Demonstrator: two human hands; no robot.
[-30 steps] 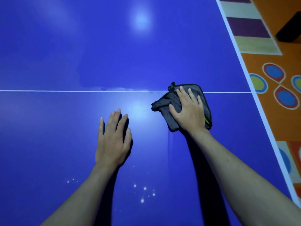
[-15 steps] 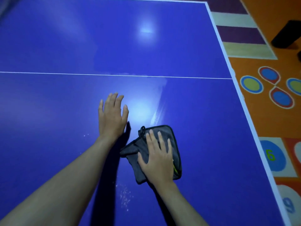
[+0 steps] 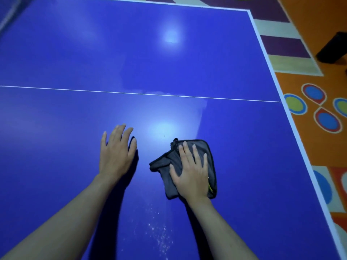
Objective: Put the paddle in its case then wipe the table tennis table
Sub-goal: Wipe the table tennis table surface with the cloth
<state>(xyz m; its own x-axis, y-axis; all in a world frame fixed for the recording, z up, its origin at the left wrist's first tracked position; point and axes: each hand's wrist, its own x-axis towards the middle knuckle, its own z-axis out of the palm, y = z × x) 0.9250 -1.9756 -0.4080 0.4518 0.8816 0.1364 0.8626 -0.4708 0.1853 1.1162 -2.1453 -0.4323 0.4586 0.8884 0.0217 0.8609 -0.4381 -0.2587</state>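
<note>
right hand (image 3: 190, 172) has pushed the grey cloth (image 3: 211, 162) rightwards, away from left hand (image 3: 116, 152).

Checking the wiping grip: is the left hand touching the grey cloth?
Apart. The head view shows bare blue table between the left hand and the cloth.

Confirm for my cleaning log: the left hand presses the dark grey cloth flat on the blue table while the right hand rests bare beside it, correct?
Hands swapped. In the head view, the right hand presses the dark grey cloth on the blue table tennis table; the left hand rests bare.
</note>
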